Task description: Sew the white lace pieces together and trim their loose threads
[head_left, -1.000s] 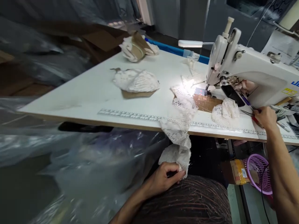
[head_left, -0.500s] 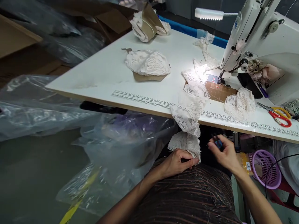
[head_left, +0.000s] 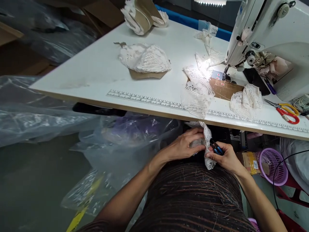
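Note:
A strip of white lace (head_left: 197, 93) runs from under the sewing machine's needle, over the table's front edge and down to my lap. My left hand (head_left: 184, 145) pinches the lace just below the table edge. My right hand (head_left: 224, 158) grips a small blue-handled thread snipper (head_left: 215, 148) with its tip against the same lace, right beside my left fingers. Both hands sit above my dark striped lap (head_left: 193, 196).
The white sewing machine (head_left: 265, 29) stands at the right on the white table (head_left: 96, 74). On the table lie lace bundles on cardboard (head_left: 144, 59), another lace piece (head_left: 246, 100) and red-yellow scissors (head_left: 286, 111). Clear plastic bags (head_left: 48, 112) fill the left; a purple basket (head_left: 274, 166) sits below right.
My right hand left the scissors on the table, came down under the table edge with the blue snipper and met my left hand at the lace. My left hand lifted the lace slightly.

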Available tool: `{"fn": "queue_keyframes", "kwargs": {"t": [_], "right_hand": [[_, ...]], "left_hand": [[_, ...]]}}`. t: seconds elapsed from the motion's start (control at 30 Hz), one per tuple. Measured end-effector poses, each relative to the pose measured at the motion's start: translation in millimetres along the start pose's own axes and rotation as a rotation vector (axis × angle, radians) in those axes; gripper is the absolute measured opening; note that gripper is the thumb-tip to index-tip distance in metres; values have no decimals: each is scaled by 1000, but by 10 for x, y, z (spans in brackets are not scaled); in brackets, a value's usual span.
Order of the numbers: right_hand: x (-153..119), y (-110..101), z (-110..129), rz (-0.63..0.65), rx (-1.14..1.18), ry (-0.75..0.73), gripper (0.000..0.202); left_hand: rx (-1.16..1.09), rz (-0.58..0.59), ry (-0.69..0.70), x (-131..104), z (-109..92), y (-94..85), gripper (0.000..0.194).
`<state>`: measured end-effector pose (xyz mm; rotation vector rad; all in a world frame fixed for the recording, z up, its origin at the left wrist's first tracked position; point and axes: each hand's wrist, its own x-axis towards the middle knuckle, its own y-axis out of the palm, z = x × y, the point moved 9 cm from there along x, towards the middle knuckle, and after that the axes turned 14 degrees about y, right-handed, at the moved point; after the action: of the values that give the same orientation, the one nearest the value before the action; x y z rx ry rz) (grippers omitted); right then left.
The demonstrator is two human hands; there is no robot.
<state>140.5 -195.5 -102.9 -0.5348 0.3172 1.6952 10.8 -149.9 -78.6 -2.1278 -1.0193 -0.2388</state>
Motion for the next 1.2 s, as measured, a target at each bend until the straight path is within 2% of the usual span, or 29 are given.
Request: {"fn": "queue_keyframes", "kwargs": {"t": [0.03,0.1,0.17,0.23,0.4,0.47,0.53,0.63,0.73,0.9,1.2], "right_hand": [[7,-5,-5,6,2,-8,45],[30,-33,-38,5,7,-3,48],[52,-66,-89,10,24,25,52],[59,-84,-119,27,58,41,56],[27,14,-112,115,48,46,57],[8,95,-114,165,14,60,57],[-20,158,-83,200,-16,43,55],[-71,195,15,209,-71,-33,50],[-107,174,100,166,-132,-115,44],[-105,142,187,42,-238,-237,35],[-33,244,310,-100,-436,-308,55]], "left_hand": [[-58,5,44,31,3,68,25],[-170,-57,87,45,31,123,24],[-244,-157,89,-6,73,68,22],[-291,-202,86,-94,80,-27,19],[-463,-63,72,-236,7,-113,33],[-480,-61,44,-207,25,-110,35],[-471,-57,21,-131,47,-56,40],[-489,29,-23,-28,48,128,35],[-527,56,-129,-51,78,239,28],[-517,-87,-302,-258,157,129,30],[-460,-128,-354,-349,58,-74,28]]}}
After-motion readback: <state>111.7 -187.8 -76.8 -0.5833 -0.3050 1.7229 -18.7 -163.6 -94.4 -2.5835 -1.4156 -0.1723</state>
